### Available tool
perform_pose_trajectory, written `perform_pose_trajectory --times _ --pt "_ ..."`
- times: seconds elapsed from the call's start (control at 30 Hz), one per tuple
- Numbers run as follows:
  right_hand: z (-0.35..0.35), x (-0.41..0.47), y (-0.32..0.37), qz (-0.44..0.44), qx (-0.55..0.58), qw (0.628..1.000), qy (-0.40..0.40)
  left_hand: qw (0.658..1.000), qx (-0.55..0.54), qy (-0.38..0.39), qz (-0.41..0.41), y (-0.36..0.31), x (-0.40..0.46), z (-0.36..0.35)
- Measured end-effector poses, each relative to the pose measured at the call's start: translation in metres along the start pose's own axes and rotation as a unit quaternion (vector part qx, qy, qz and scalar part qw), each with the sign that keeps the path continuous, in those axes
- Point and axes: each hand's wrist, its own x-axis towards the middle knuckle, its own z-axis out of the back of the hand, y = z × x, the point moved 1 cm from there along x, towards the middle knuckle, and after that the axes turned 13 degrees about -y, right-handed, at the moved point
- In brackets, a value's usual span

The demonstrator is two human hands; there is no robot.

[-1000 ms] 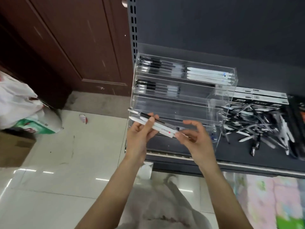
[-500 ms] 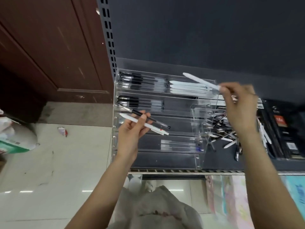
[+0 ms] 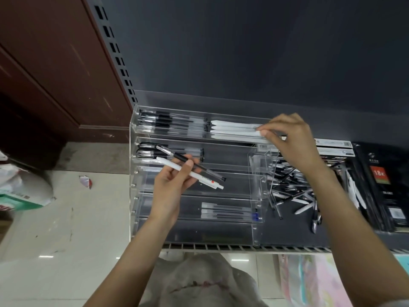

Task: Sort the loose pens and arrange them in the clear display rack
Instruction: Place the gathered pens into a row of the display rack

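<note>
1. Head view, rack: the clear display rack [image 3: 199, 173] stands on the dark shelf [image 3: 292, 231], its stepped trays climbing toward 12 o'clock so every row stays visible from the front.
2. Top tray: black-capped pens [image 3: 172, 124] fill the 9 o'clock half and white pens [image 3: 234, 129] the 3 o'clock half, sorted by kind.
3. Right hand [image 3: 292, 140]: its fingertips pinch the end of a white pen at the 3 o'clock end of that white row, and it seems to be seating the pen flush with its neighbours.
4. Left hand [image 3: 174, 180]: fingers curled round two spare pens, a black pen [image 3: 199, 166] and a white click pen [image 3: 194, 173], held fanned apart in front of the middle trays, probably so each can be taken singly.
5. Second tray: a few more black-capped pens [image 3: 168, 151] lie at its 9 o'clock end.
6. Lower tray: clear-barrelled pens [image 3: 230, 211] with a blue end sit toward 3 o'clock.
7. Loose pens [image 3: 292, 187] lie heaped on the shelf at 3 o'clock of the rack, still unsorted, so much of the task remains.
8. Boxed stock [image 3: 380, 180] sits beyond the heap at 3 o'clock.
</note>
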Motion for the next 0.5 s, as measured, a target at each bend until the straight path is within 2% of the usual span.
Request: perform_pose_trajectory --times 0.33,0.5 --pt "0.005 0.016 0.005 -0.003 -0.025 0.998 0.066 1.0 -0.007 0.003 -0.006 0.003 -0.005 -0.008" --pt "0.002 0.013 0.017 0.061 -0.017 0.994 0.087 1.0 -0.011 0.004 -0.008 0.005 -0.008 -0.006"
